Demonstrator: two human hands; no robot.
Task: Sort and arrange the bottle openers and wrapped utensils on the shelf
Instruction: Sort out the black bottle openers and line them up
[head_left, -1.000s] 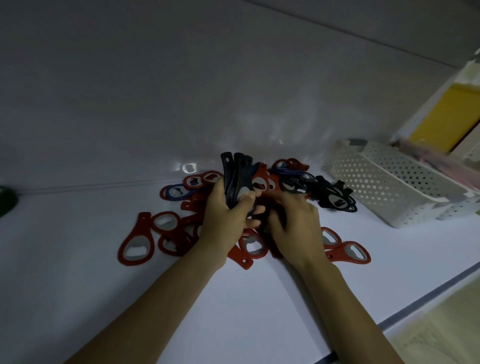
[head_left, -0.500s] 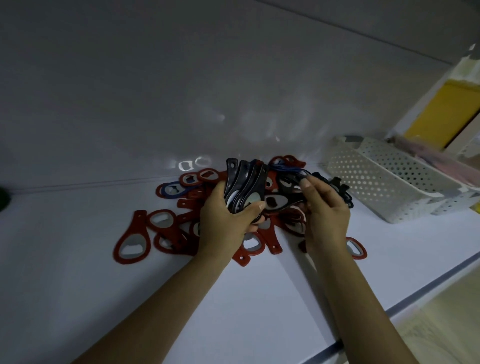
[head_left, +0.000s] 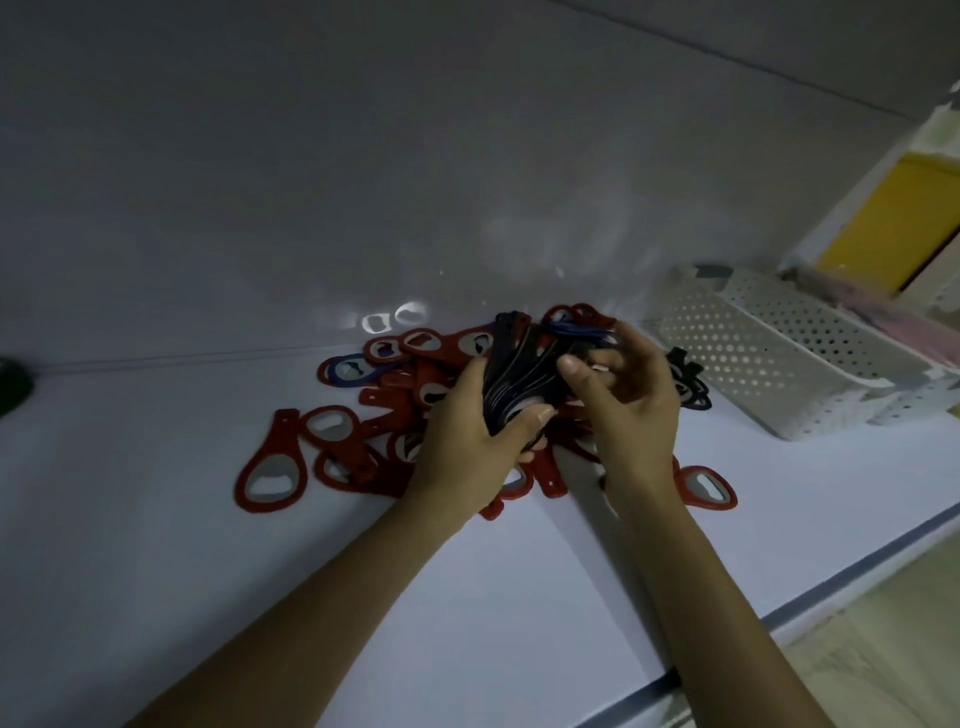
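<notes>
A heap of red bottle openers (head_left: 374, 431) lies on the white shelf (head_left: 519, 597), with a blue one (head_left: 349, 370) at its far left and black ones (head_left: 688, 382) at its right. My left hand (head_left: 472, 447) grips a fanned stack of black bottle openers (head_left: 524, 374) upright above the heap. My right hand (head_left: 623, 405) is at the stack's right side, thumb and fingers touching the outermost black opener. A single red opener (head_left: 270, 467) lies apart at the left, another (head_left: 704, 487) at the right. Pink wrapped utensils (head_left: 883, 317) lie in the basket, blurred.
A white perforated basket (head_left: 769, 358) stands at the right against the back wall. A yellow and white box (head_left: 883, 213) stands behind it. A dark green object (head_left: 10, 384) sits at the far left edge. The shelf's front edge (head_left: 779, 613) runs diagonally at lower right.
My right hand picked a black opener out of the heap, carried it up and brought it against the stack in my left hand. The stack has grown thicker.
</notes>
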